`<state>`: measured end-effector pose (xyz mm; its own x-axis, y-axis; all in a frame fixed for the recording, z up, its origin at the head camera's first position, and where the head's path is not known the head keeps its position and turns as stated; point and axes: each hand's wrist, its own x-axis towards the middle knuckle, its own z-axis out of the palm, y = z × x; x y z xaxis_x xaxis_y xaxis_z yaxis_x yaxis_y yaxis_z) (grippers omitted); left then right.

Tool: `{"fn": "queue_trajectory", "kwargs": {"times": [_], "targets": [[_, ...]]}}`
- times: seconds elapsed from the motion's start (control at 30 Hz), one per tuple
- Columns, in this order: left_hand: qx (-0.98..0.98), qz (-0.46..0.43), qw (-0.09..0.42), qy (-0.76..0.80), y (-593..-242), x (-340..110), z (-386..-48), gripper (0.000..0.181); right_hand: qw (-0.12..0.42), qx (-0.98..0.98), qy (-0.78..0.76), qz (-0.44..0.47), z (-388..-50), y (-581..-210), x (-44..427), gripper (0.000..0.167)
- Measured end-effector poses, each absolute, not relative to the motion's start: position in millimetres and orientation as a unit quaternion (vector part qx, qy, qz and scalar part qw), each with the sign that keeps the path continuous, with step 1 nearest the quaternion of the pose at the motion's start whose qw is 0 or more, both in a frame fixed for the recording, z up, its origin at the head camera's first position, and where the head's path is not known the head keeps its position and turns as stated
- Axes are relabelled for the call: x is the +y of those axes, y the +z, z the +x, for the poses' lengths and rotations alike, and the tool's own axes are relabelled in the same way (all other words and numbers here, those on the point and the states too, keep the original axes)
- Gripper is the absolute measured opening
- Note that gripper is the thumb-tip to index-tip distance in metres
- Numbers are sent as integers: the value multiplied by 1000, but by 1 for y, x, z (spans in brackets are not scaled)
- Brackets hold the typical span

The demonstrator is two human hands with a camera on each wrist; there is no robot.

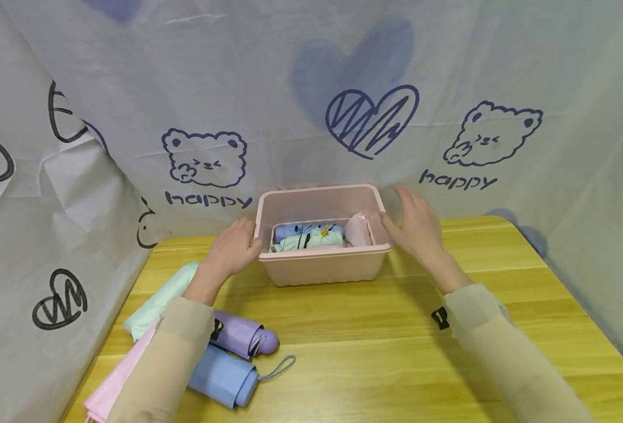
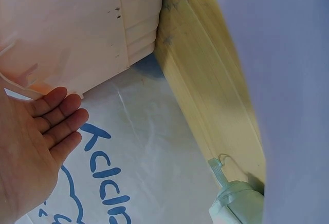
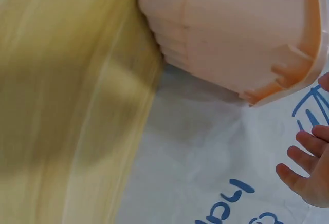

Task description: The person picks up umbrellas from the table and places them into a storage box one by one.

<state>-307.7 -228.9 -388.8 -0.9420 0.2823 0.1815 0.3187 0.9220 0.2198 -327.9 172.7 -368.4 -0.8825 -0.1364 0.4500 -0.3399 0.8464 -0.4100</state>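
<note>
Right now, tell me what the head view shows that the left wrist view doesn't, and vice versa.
Only head: the right hand, the scribbled navy heart above the pink bin, and the folded bundles inside it.

Only left wrist: the loop strap of the mint umbrella.

Both: the bin, left hand, mint umbrella, table and printed cloth.

The bin stands on your worktop, with the sheet behind it. In the bin you have a front bundle, a rear bundle just behind that, and an end bundle at the bin's right. Your left hand is at the bin's left, your right hand at its right. Four umbrellas lie before the bin, to its left.
</note>
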Motion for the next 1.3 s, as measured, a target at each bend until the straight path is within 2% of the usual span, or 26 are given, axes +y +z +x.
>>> {"fn": "queue_trajectory", "kwargs": {"times": [0.27,0.57,0.8,1.3], "targets": [[-978,-154,73,-124,-389,-230,-309,46,124,-964,204,117,-325,-376,179,76],[-978,-155,70,-122,-388,-229,-308,47,48,-968,200,145,-327,-369,182,55],[-978,-154,70,-123,-387,-229,-307,47,32,-965,188,182,-332,-367,183,42],[-977,-157,64,-130,-383,-227,-307,52,-10,-959,205,198,-336,-370,187,49]]}}
